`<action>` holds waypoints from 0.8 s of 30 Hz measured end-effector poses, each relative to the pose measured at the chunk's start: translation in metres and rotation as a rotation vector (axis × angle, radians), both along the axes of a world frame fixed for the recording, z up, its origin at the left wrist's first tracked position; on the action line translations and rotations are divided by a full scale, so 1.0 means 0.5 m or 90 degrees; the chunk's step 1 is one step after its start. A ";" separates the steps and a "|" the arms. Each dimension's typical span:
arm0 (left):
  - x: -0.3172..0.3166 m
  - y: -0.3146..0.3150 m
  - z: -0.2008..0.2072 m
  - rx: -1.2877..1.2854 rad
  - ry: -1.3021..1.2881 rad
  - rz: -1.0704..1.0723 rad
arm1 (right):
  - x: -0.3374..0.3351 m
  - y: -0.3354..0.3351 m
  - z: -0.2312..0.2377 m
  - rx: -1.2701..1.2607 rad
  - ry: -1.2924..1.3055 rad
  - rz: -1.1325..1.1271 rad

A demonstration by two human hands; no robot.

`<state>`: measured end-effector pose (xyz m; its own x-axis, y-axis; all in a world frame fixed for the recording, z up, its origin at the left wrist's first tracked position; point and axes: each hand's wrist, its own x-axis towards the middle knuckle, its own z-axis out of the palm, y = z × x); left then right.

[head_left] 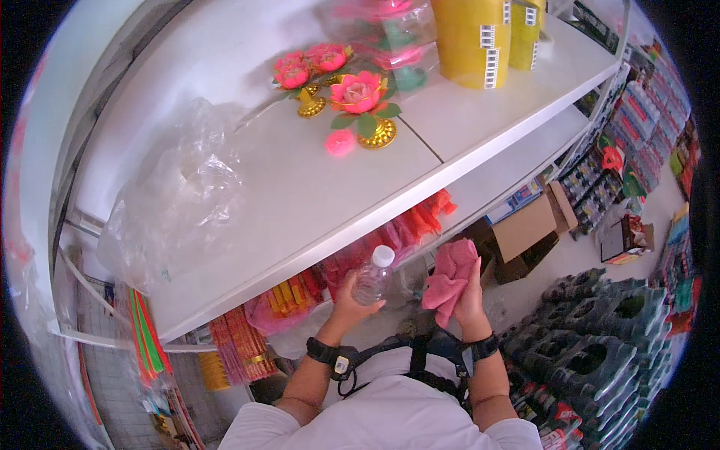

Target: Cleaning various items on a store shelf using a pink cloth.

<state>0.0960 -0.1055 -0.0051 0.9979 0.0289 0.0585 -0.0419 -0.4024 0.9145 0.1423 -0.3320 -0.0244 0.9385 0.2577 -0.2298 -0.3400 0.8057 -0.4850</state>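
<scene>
My left hand [349, 309] is wrapped round a clear plastic bottle [371, 281] with a white cap, held upright in front of the shelf edge. In my right hand [470, 304] is a crumpled pink cloth [451, 276], its lower end hanging free. Both hands are apart from each other, close before my body. Beyond them, on the white shelf [300, 202], stand pink lotus-flower ornaments [358, 94] on gold bases. A small pink pompom-like ball [340, 142] lies beside the front one.
A crumpled clear plastic bag [176, 187] lies on the shelf's left. Large yellow rolls [472, 41] stand at the back right. Red and yellow packets [289, 296] fill the lower shelf. An open cardboard box [525, 232] and stacked dark wrapped goods [592, 352] are to my right.
</scene>
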 end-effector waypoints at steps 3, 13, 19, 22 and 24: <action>0.010 -0.007 0.004 0.069 -0.035 -0.015 | 0.000 0.040 0.049 0.033 0.005 0.000; 0.033 -0.069 0.088 -0.075 -0.009 0.019 | 0.005 0.094 0.096 0.039 -0.113 0.009; 0.034 -0.066 0.052 0.017 -0.052 0.030 | -0.003 0.105 0.069 -0.015 -0.006 0.014; 0.030 -0.064 0.035 -0.081 -0.047 0.047 | 0.000 0.102 0.063 0.034 0.012 0.084; 0.034 -0.055 0.025 -0.014 -0.021 0.073 | -0.003 0.097 0.083 0.122 0.029 0.082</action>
